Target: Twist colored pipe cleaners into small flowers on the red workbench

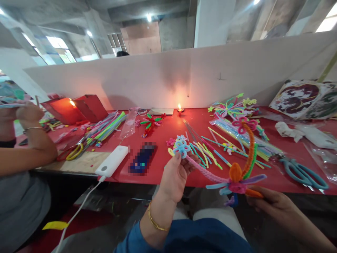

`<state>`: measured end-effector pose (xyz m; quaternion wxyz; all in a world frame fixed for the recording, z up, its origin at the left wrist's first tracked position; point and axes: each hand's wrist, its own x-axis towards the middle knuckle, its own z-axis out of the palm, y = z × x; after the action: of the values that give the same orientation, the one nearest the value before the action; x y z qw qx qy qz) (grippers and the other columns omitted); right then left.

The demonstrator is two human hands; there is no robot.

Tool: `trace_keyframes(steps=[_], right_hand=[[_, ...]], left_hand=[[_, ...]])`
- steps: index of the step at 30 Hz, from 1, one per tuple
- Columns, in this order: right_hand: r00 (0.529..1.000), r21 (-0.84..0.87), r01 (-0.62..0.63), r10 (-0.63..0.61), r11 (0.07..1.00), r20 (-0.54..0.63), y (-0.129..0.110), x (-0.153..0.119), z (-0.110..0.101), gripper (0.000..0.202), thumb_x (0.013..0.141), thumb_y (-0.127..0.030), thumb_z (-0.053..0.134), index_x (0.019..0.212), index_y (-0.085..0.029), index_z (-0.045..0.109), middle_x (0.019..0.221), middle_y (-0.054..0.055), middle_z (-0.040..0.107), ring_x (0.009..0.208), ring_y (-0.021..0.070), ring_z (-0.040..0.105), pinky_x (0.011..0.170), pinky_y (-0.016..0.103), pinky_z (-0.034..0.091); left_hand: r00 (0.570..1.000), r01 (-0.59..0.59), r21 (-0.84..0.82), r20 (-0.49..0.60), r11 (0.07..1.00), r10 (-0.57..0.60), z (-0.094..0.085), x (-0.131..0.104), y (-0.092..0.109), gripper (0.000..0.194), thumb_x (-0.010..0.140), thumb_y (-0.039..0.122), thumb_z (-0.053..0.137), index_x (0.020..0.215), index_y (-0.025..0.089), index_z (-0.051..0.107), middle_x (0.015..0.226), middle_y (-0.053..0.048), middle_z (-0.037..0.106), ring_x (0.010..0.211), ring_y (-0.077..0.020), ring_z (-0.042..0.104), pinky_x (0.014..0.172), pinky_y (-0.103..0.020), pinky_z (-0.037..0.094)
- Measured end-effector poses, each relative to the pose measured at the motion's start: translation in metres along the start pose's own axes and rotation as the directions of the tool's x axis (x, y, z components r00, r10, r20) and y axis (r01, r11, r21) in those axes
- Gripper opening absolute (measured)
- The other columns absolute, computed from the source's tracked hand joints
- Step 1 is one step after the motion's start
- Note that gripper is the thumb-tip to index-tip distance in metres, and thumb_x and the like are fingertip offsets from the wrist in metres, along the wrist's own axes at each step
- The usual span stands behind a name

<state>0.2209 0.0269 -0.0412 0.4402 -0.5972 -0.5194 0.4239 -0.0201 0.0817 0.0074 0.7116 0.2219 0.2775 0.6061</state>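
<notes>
A bent pipe-cleaner flower spray spans the space between my two hands, over the table's front edge. My left hand is closed at its left end, thumb against a light-blue looped flower at the tip of a braided pink stem. My right hand grips the orange stub at the lower right; its fingers are partly hidden. From the middle, an orange and green stem rises to a dark-pink looped flower. Blue and purple strips stick out around the pink centre.
A lit candle burns near the white partition. Loose pipe cleaners, blue-handled scissors, a phone and a white power bank with cable lie on the red table. A co-worker's arm is at left.
</notes>
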Motion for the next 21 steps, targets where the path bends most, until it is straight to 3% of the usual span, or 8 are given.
trace_keyframes(steps=[10, 16, 21], right_hand=[[1.0, -0.038, -0.02, 0.02, 0.999, -0.005, -0.001, -0.003, -0.001, 0.02, 0.058, -0.032, 0.067, 0.075, -0.023, 0.073, 0.051, 0.0, 0.061, 0.045, 0.0127, 0.046, 0.043, 0.024, 0.039], [0.998, 0.124, -0.039, 0.033, 0.991, 0.053, -0.011, 0.001, -0.005, 0.015, 0.06, -0.034, 0.071, 0.067, -0.02, 0.071, 0.054, 0.002, 0.06, 0.047, 0.0136, 0.049, 0.044, 0.025, 0.043], [0.991, 0.421, 0.065, -0.011, 0.905, -0.131, -0.025, 0.003, -0.004, 0.016, 0.061, -0.033, 0.073, 0.074, -0.024, 0.07, 0.06, 0.002, 0.062, 0.051, 0.0141, 0.054, 0.048, 0.025, 0.047]], left_hand=[[0.996, -0.089, 0.103, -0.012, 0.991, 0.091, 0.001, 0.001, -0.005, 0.016, 0.068, 0.031, 0.068, 0.073, 0.016, 0.066, 0.066, -0.002, 0.068, 0.073, -0.0169, 0.064, 0.071, -0.028, 0.046], [0.995, -0.089, 0.169, -0.03, 0.982, 0.095, -0.009, 0.009, -0.01, 0.018, 0.074, 0.034, 0.062, 0.077, 0.016, 0.068, 0.073, -0.003, 0.069, 0.069, -0.0128, 0.062, 0.063, -0.023, 0.044], [0.998, -0.061, 0.337, 0.003, 0.94, 0.063, -0.009, 0.004, -0.011, 0.021, 0.077, 0.033, 0.059, 0.085, 0.016, 0.068, 0.08, -0.007, 0.07, 0.077, -0.0165, 0.062, 0.068, -0.025, 0.044]])
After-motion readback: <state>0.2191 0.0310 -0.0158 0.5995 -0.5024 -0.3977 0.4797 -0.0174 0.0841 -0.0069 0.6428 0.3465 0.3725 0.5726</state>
